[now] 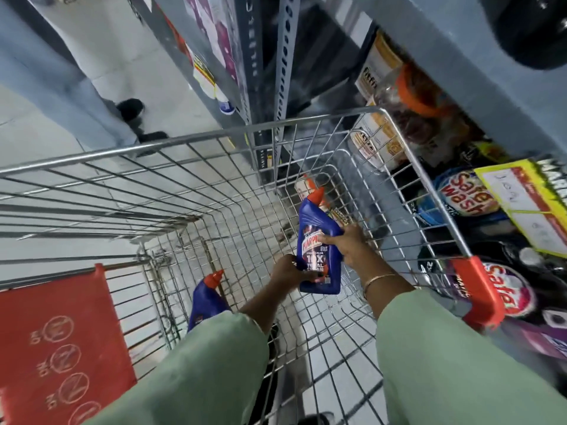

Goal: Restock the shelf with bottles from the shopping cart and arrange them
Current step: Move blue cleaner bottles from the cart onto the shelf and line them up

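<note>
I hold a blue bottle [317,240] with a red angled cap and a "Harpic" label above the inside of the wire shopping cart [196,139]. My left hand [287,271] grips its lower left side. My right hand [346,240] grips its right side. A second blue bottle [205,297] with a red cap lies low in the cart, partly hidden behind my left sleeve. Another bottle [310,187] with an orange cap lies at the cart's far end, partly hidden by the held bottle. The grey shelf [445,75] stands to the right.
The shelf holds boxes [376,72], an orange-capped jar [408,96] and "Safe Wash" packs [466,194]. A yellow price card [527,204] hangs at the shelf edge. The cart has a red handle corner [478,289] and a red child-seat flap [61,342]. Another person's feet [132,108] stand on the aisle floor.
</note>
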A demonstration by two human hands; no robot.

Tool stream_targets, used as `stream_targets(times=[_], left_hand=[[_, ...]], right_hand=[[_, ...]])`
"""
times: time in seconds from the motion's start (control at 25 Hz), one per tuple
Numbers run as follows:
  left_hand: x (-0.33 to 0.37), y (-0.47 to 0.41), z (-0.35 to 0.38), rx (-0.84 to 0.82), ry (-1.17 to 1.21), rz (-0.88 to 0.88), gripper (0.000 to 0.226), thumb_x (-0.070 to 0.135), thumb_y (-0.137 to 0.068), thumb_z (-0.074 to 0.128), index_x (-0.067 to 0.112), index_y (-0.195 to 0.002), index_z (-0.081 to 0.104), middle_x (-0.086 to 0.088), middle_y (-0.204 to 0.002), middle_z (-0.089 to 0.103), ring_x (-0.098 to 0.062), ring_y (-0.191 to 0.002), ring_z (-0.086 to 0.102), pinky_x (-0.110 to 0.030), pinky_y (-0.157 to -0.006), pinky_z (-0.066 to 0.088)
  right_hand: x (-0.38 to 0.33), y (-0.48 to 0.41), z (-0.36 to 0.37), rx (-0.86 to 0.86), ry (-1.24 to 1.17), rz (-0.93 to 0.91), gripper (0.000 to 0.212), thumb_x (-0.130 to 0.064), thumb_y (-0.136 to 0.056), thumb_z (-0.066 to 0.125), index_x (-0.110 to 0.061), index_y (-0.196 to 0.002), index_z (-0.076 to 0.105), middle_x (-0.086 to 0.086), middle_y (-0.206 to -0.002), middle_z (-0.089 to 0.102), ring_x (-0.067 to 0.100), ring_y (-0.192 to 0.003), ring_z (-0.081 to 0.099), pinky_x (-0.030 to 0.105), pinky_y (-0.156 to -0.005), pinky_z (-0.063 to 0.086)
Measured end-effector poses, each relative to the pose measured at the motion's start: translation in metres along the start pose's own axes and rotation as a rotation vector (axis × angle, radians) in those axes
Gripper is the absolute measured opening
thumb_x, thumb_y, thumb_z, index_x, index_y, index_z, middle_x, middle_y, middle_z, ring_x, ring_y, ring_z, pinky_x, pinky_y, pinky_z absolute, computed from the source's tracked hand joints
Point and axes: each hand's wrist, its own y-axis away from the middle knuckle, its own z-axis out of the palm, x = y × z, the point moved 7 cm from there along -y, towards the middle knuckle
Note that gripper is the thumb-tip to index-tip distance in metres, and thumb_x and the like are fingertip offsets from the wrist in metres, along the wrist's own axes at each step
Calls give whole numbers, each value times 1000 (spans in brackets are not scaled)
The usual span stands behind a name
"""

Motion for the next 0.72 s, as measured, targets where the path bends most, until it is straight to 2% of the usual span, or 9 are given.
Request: stream_targets(times=[0.04, 0.12, 0.16, 0.24, 0.36, 0.44, 0.48, 0.6, 0.72], left_hand=[[-2, 4, 1, -26, 59, -9, 46, 22, -63, 82, 0, -98, 62, -17, -98, 68, -31, -91, 65, -41, -82, 55], [4, 21, -3, -49, 153, -12, 40, 11, -65, 79, -2, -99, 62, -15, -94, 64, -26, -86, 61, -33, -73, 54], [11, 30, -8, -41, 175, 9, 39, 7, -65, 79, -2, -98, 61, -14, -94, 63, -25, -86, 60, -30, -71, 53], [31, 49, -18, -4, 194, 89, 46, 3, -61, 79, -4, -102, 60, -15, -95, 63, -24, -87, 59, -35, -73, 53], [63, 83, -34, 99, 172, 261, 61, 18, -44, 83, 0, -99, 63, -14, -93, 67, -23, -86, 60, -43, -84, 52], [83, 102, -42, 172, 153, 371, 68, 33, -36, 79, 7, -98, 64, -15, -96, 71, -26, -89, 65, -45, -88, 53], [98, 119, -48, 205, 143, 426, 72, 38, -30, 75, 9, -96, 65, -18, -96, 71, -28, -90, 66, -48, -87, 54], [151, 185, -58, 265, 178, 580, 65, 40, -19, 69, 17, -80, 61, -17, -89, 66, -22, -83, 59, -49, -81, 52], [201, 253, -52, 325, 103, 739, 71, 42, -24, 72, 11, -87, 60, -17, -93, 70, -22, -81, 61, -44, -78, 52]], right_hand=[[-2, 5, -1, -7, 0, -9, 44, 7, -69, 72, 12, -110, 55, 31, -115, 62, 39, -96, 64, 46, -81, 52], [-11, 22, -5, -17, 14, -60, 42, 6, -68, 73, 10, -107, 57, 30, -114, 63, 42, -99, 64, 51, -85, 53], [-18, 34, -8, -25, 14, -103, 41, 6, -67, 74, 9, -105, 58, 31, -114, 63, 40, -95, 64, 51, -83, 54], [-37, 56, -14, -25, 2, -198, 39, 8, -67, 74, 6, -103, 59, 29, -112, 64, 31, -81, 62, 44, -73, 53], [-74, 106, -27, -11, 0, -405, 35, 13, -65, 73, 10, -96, 60, 19, -91, 61, 22, -66, 55, 42, -70, 49], [-99, 142, -44, 20, 27, -554, 27, 11, -61, 77, -4, -70, 57, 13, -73, 59, 21, -66, 52, 40, -69, 48], [-112, 163, -53, 30, 47, -624, 35, 9, -61, 78, -13, -62, 51, 6, -64, 55, 19, -63, 49, 35, -65, 46], [-146, 230, -90, 91, 53, -782, 38, 5, -59, 81, -17, -68, 51, -6, -61, 49, 9, -55, 44, 18, -55, 40], [-163, 298, -141, 154, -40, -901, 42, 9, -56, 81, -18, -73, 54, -2, -67, 56, 11, -59, 49, 24, -61, 44]])
